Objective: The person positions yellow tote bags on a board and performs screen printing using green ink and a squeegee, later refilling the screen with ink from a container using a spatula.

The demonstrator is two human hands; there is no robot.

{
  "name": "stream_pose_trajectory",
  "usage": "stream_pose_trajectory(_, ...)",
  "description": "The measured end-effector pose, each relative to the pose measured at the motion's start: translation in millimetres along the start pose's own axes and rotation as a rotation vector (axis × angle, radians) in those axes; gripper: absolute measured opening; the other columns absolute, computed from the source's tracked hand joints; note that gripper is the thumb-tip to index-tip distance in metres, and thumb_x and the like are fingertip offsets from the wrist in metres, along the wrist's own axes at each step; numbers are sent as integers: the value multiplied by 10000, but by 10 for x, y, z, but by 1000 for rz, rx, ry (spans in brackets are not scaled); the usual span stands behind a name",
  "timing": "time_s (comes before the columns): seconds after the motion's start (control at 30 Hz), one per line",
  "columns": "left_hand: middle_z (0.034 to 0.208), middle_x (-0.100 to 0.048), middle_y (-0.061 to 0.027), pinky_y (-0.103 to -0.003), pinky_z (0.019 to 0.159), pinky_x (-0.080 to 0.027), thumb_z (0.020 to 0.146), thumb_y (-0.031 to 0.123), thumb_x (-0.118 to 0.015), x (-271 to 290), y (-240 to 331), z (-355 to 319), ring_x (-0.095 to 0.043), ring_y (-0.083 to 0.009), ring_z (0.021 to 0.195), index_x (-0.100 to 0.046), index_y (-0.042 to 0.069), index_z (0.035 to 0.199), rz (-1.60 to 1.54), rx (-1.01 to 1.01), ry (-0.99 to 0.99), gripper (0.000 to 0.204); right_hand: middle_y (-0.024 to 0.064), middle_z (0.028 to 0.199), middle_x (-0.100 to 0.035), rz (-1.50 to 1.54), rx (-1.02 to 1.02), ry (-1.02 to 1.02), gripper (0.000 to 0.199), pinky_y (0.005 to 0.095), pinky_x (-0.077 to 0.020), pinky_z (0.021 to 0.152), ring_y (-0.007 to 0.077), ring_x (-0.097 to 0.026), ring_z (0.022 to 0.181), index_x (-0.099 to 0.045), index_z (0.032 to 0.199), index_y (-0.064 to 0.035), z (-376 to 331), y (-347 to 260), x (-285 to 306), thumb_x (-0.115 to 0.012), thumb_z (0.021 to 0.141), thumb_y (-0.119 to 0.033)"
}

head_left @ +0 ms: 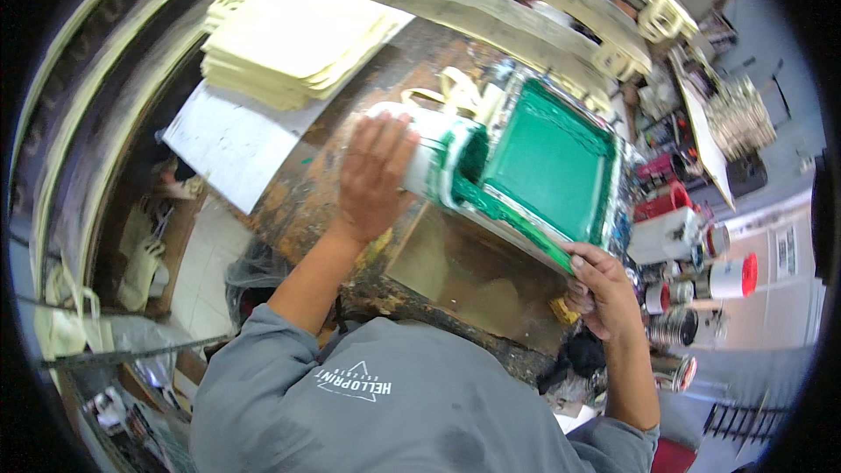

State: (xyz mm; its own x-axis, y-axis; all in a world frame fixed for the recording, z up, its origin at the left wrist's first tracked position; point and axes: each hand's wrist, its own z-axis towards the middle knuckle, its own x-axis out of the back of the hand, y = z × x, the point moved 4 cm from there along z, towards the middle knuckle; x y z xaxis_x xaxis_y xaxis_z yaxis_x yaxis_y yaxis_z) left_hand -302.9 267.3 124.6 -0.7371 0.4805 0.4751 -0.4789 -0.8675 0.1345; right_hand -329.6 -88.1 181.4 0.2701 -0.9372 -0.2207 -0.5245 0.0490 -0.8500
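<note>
Head view: we tip a white tub of green ink over a printing screen.

Our left hand (375,177) grips the tub (429,158) at the left edge of the screen (552,162), mouth on the mesh; our right hand (603,287) clasps the frame's near corner. Pouring seems underway on the stained table (315,201); next, we judge, the tub must come upright without dripping.

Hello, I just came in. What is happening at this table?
A person is working at a stained worktable with a screen-printing frame covered in green ink. The left hand lies on a white tub tipped against the frame's left edge, its mouth smeared green. The right hand holds the frame's near corner. A stack of cream cloth bags lies at the far left, and paint cans stand at the right.
</note>
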Motion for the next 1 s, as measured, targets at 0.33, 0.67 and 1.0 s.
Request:
stream_pose_trajectory(0.33, 1490, -546, -199, -515, 1160, -453, 661, 193, -1016, -497, -98, -94, -546, -412, 1378, -373, 75, 1588, -148, 499, 4, 1134, -62, 759, -496, 59, 227, 208, 352, 218, -306, 487, 41, -411, 583, -637, 1410, -35, -5, -107, 757, -627, 1088, -176)
stream_pose_trajectory(0.67, 1459, -552, -174, -447, 1135, -473, 656, 226, -1036, -700, 35, -970, -578, -320, 1347, -349, 29, 1581, -544, 777, -5, 1169, 136, 904, -695, -897, 616, 612, 300, 390, -514, 760, 248, -657, 816, -692, 1324, -44, 1677, -328, 1577, -618, 1068, -180)
stream_pose_trajectory(1.0, 1463, -558, -157, -453, 1171, -451, 627, 271, -1050, -727, -17, -1430, -578, -307, 1354, -331, 41, 1580, -562, 971, -32, 1215, 251, 1185, -725, -1172, 888, 691, 344, 507, -560, 919, 443, -708, 1051, -647, 1405, -100, 2391, -336, 1544, -604, 1064, -115)
